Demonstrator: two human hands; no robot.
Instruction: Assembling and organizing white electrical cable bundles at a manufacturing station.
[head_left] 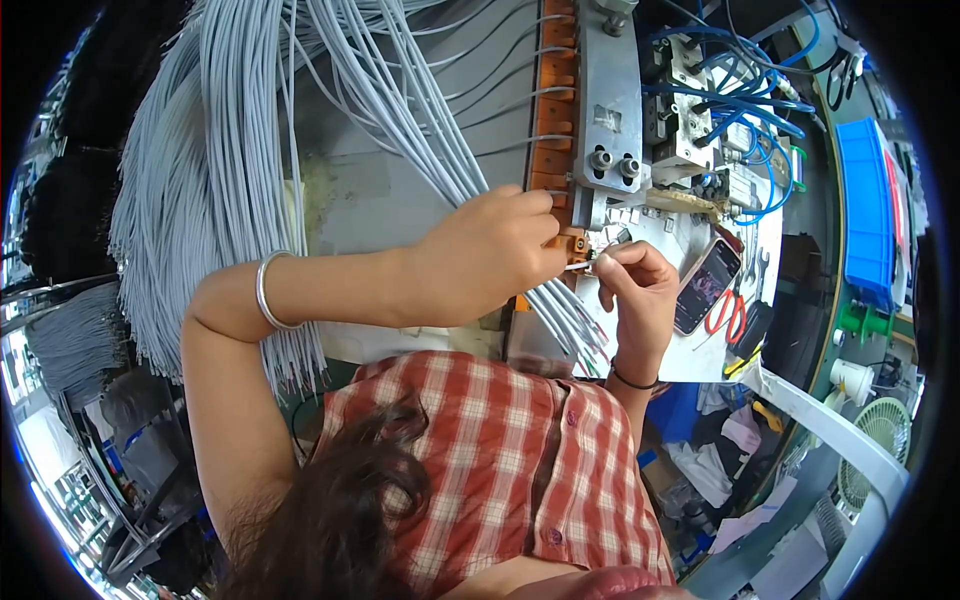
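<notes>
Close to the near end of a row of orange fixtures [554, 150], both my hands work at one short piece of pale cable [577, 266]. The fingers of my left hand [495, 255] are curled closed around this cable, and its end sticks out toward the right. My right hand [643, 290] pinches at that end with thumb and forefinger; the exact tip is hidden between them. A bundle of grey cables [455, 170] runs beneath my left hand. Its stripped ends [580, 335], showing thin coloured wires, come out below on the near side.
A large hank of grey cables [225, 150] hangs at the left. Beyond my hands stand a metal clamp plate [608, 100] and valve blocks with blue air tubes [765, 100]. To the right lie a phone [709, 285], red-handled scissors [727, 318] and a wrench [762, 272].
</notes>
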